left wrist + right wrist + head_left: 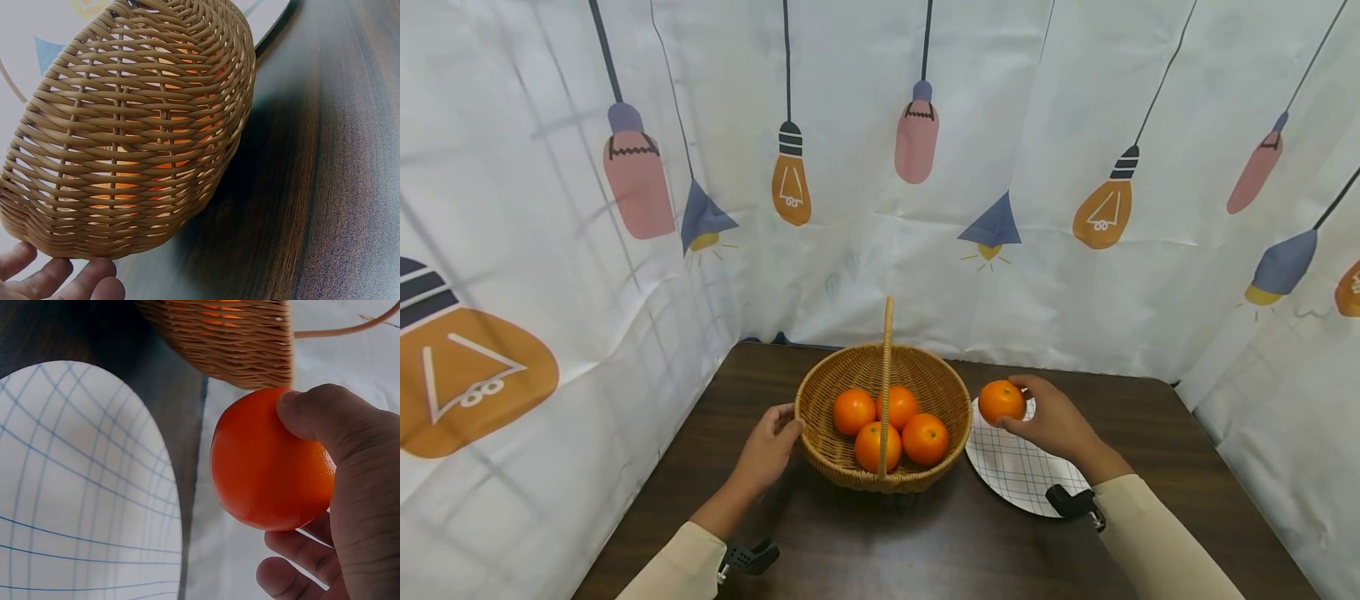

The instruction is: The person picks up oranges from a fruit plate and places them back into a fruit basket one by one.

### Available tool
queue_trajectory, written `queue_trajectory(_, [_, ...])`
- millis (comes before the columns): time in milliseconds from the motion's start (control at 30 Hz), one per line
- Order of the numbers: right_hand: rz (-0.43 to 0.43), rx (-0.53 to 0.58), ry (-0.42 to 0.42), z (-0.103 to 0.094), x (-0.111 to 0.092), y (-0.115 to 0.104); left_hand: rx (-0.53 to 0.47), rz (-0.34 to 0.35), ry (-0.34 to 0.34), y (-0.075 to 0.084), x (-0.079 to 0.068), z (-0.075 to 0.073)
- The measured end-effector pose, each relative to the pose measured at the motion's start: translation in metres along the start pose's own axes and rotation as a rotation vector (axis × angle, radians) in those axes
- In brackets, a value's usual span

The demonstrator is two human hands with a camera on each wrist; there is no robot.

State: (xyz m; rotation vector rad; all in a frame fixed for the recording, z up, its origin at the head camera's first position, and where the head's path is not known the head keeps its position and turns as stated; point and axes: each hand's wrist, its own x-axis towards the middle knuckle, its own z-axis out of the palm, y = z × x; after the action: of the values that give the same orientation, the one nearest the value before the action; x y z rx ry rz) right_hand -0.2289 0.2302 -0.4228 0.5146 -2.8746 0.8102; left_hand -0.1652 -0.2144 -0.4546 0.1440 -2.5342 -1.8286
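Observation:
A wicker basket (826, 454) with a tall handle stands on the table, holding several oranges (926, 439). My left hand (770, 446) grips the basket's left rim; in the left wrist view its fingertips (94, 278) touch the woven edge. Between the thumb and fingers of my right hand (1055, 421) is another orange (1002, 402), held above the far part of a white plate (1022, 475) with a grid pattern. The right wrist view shows this orange (269, 465) apart from both the basket (250, 356) and the plate (94, 487).
The dark wooden table (887, 550) runs back to a white curtain (865, 267) printed with lamps and bulbs. The curtain also hangs along the left and right sides. The plate sits close by the basket's right side.

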Motion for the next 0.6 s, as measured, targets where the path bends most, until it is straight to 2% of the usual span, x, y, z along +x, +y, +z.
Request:
queue_trajectory(267, [-0.026,-0.015,0.037,-0.007,0.006,-0.007,-0.006,-0.011,-0.013,0.005,-0.001,-0.001])
queue_trajectory(600, [-0.058,0.041,0.039,-0.015,0.013,-0.028,0.01,0.006,-0.002,0.002,-0.001,-0.001])
